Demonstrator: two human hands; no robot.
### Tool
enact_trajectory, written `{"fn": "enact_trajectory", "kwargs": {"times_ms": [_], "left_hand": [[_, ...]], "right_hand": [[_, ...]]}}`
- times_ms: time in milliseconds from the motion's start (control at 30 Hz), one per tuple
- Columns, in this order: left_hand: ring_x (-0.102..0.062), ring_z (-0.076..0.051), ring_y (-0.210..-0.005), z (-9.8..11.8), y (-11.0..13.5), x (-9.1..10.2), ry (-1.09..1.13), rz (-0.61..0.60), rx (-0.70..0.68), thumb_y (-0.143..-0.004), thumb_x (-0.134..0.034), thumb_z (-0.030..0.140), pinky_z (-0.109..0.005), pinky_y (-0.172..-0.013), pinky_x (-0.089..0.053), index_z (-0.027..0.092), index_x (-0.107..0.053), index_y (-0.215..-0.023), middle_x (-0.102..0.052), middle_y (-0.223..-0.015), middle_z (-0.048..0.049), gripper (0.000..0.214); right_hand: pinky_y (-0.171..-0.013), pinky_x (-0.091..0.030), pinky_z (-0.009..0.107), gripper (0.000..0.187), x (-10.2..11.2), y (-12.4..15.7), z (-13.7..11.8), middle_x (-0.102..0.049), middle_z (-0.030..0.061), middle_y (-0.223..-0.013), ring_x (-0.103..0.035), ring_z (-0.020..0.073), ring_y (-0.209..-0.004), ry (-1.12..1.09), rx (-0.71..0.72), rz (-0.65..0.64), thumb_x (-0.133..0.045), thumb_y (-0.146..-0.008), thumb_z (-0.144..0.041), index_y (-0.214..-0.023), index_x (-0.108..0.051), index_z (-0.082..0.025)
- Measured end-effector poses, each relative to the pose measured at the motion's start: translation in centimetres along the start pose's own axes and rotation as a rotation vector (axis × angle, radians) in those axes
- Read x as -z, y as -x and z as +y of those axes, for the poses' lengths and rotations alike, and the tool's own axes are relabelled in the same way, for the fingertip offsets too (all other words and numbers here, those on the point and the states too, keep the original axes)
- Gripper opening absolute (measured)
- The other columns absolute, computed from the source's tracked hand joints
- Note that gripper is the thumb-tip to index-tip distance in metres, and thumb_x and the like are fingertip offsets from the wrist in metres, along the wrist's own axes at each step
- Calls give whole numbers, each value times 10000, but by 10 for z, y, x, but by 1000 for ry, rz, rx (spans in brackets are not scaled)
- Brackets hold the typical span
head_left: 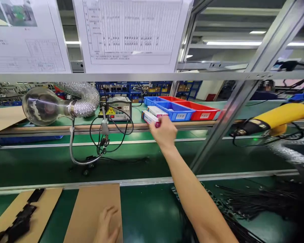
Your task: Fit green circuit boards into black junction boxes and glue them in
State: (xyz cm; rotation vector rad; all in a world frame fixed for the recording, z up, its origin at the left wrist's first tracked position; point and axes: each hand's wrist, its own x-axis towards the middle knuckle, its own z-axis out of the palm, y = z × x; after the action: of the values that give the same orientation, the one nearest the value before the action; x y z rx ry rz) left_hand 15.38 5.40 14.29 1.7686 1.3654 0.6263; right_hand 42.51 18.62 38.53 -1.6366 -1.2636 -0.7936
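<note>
My right hand (pixel 164 132) reaches across the green conveyor belt to the far shelf. Its fingers close on the near end of a small white box with pink ends (pixel 150 117), which lies beside a second similar box (pixel 157 110). My left hand (pixel 106 225) rests at the bottom edge on a cardboard sheet (pixel 91 209), fingers spread and flat, slightly blurred. Several black parts (pixel 22 216) lie on another cardboard sheet to the left.
A blue bin (pixel 176 111) and a red bin (pixel 200 109) stand right of the boxes. A soldering station (pixel 118 108), a fume hose with clear funnel (pixel 44 105), a slanted metal post (pixel 225 111), a yellow tool (pixel 276 118) and black cables (pixel 255 202) surround the belt.
</note>
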Motion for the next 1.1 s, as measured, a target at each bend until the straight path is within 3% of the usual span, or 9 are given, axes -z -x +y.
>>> {"fn": "enact_trajectory", "kwargs": {"times_ms": [33, 133, 233, 300, 367, 500, 767, 900, 1100], "left_hand": [[-485, -298, -1212, 10, -7, -6, 270, -21, -68, -892, -521, 514, -470, -1033, -389, 187, -555, -1191, -518, -1291, -149, 444], [-551, -294, -1141, 36, -34, -27, 544, -67, -166, -758, -571, 694, -401, -934, -474, 196, -412, -1323, -527, -1285, -163, 770], [-595, -257, -1038, 40, -52, -51, 610, -54, -147, -746, -594, 678, -345, -826, -503, 175, -316, -1345, -527, -1259, -166, 830], [-608, -219, -937, 29, -50, -64, 561, -62, -93, -801, -585, 585, -319, -791, -491, 157, -390, -1237, -594, -1096, -123, 641], [-597, -190, -866, 14, -40, -71, 467, -107, -63, -808, -609, 463, -297, -773, -476, 157, -434, -1156, -610, -972, -72, 495], [-560, -184, -872, -3, -21, -62, 222, -208, -76, -763, -609, 249, -284, -782, -440, 193, -485, -1104, -596, -968, -38, 367], [-530, -207, -862, -11, -14, -35, -194, -279, -117, -737, -533, 141, -289, -768, -376, 214, -517, -939, -582, -899, -32, 215], [-535, -222, -903, -20, -8, -35, -331, -318, -89, -720, -516, 117, -298, -793, -372, 217, -500, -950, -590, -948, -48, 251], [-552, -218, -903, -31, -5, -39, -455, -412, -66, -669, -489, 70, -288, -796, -372, 216, -482, -946, -604, -937, -42, 313]], "right_hand": [[-663, -432, 309, 170, 12, 28, 1, -616, 67, -791, -572, 203, -717, -20, -25, 17, -550, -833, -319, -907, -527, -169], [-641, -472, 296, 229, 48, 156, 4, -615, 43, -800, -595, 184, -691, -315, -74, 102, -651, -784, -322, -920, -504, -212], [-687, -518, 333, 115, 71, 282, 6, -652, 67, -860, -645, 215, -789, -708, -150, -320, -583, -829, -289, -845, -476, -250], [-698, -536, 345, 105, 77, 328, 6, -670, 79, -885, -655, 231, -819, -744, -227, -530, -573, -837, -336, -849, -529, -242], [-720, -537, 352, 172, 75, 337, 9, -671, 95, -921, -652, 237, -845, -752, -330, -663, -540, -854, -377, -914, -566, -219], [-712, -528, 305, 238, 59, 303, 26, -677, 83, -929, -647, 190, -790, -823, -479, -882, -482, -896, -344, -1028, -596, -182], [-547, -489, 210, 126, 31, 292, 28, -681, 11, -678, -630, 140, -610, -913, -471, -1342, -593, -707, -183, -805, -669, -159], [-504, -438, 202, 113, 27, 311, 25, -655, -6, -616, -601, 136, -558, -848, -445, -1390, -612, -624, -137, -729, -641, -168], [-603, -439, 260, 235, 27, 339, 23, -648, 22, -642, -601, 167, -622, -709, -446, -1258, -449, -653, -39, -713, -630, -177]]}}
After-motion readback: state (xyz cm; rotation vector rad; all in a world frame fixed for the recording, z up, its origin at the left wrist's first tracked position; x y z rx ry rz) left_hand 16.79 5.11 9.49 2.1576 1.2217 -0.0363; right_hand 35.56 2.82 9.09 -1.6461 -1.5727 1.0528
